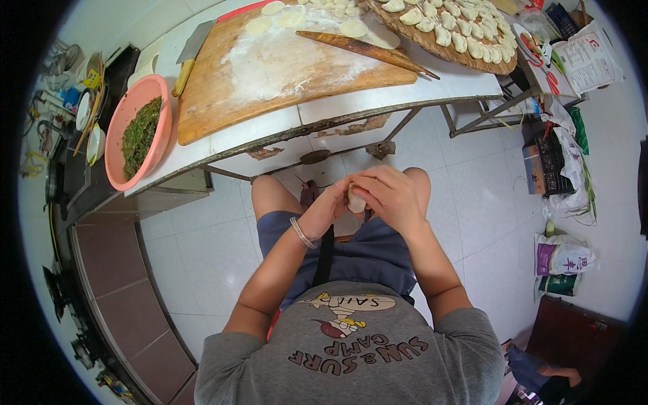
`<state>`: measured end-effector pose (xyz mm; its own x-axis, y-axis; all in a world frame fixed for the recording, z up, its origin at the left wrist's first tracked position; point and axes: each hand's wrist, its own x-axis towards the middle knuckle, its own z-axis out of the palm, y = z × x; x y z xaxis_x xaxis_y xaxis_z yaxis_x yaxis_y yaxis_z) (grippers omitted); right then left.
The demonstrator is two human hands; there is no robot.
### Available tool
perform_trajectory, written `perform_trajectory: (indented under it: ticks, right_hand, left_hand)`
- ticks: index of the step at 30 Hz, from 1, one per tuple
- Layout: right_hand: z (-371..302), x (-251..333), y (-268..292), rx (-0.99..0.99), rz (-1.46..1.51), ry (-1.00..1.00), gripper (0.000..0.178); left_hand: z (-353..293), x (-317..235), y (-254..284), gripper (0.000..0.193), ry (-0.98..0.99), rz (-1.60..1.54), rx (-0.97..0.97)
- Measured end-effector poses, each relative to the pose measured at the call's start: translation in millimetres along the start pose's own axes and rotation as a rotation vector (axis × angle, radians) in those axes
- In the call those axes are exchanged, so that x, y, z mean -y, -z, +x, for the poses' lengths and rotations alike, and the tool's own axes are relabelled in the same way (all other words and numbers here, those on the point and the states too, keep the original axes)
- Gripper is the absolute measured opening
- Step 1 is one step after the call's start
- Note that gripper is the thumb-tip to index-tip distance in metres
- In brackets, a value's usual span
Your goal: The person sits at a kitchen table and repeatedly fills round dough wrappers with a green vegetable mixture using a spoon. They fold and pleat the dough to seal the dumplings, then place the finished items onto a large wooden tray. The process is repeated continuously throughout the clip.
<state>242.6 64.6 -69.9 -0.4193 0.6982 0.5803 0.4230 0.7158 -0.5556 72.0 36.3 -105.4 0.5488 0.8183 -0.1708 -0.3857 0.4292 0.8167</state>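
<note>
Above my lap, my left hand (329, 204) and my right hand (391, 196) come together around a small pale dumpling (356, 200). Fingers of both hands press on it, and part of it is hidden by them. On the table ahead lies a floured wooden board (223, 101) with a tapered rolling pin (361, 48) across its right side. Flat round dough wrappers (258, 25) rest at its far edge. To the left, a pink basin (115, 158) holds chopped green filling (142, 135). A round wooden tray (445, 48) at the far right carries rows of shaped dumplings (466, 27).
A knife (194, 50) lies at the board's left edge, its handle toward me. The table's front edge (304, 125) runs between my knees and the board. Bags (563, 256) and a black crate (555, 162) stand on the right. Another person's arm (560, 372) shows at lower right.
</note>
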Motion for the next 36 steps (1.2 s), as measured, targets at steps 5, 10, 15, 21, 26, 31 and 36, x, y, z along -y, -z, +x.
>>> perform_trajectory:
  ticks: [5, 10, 15, 21, 26, 31, 36]
  right_hand:
    - [-1, -5, 0, 0.037, -0.013, 0.045, 0.018]
    - [-2, -6, -4, 0.095, -0.133, 0.045, 0.021]
    - [2, -9, 3, 0.05, -0.024, 0.012, 0.028]
    - [9, -8, 9, 0.114, 0.018, 0.078, 0.034]
    - [9, -10, 8, 0.149, -0.021, 0.036, 0.028]
    - [10, -7, 13, -0.073, 0.074, -0.158, 0.014]
    - [11, 2, 16, 0.003, 0.038, -0.188, 0.012]
  left_hand:
    - [0, 1, -5, 0.065, 0.014, -0.007, -0.062]
    - [1, 9, 5, 0.064, 0.008, -0.063, 0.007]
    - [3, 7, 5, 0.065, -0.002, -0.111, -0.017]
    - [3, 9, 6, 0.064, 0.014, -0.146, -0.006]
    - [3, 7, 1, 0.065, 0.02, -0.142, -0.018]
    - [4, -3, -3, 0.068, 0.001, -0.253, -0.011]
    - [3, -1, 0, 0.066, -0.025, -0.271, -0.029]
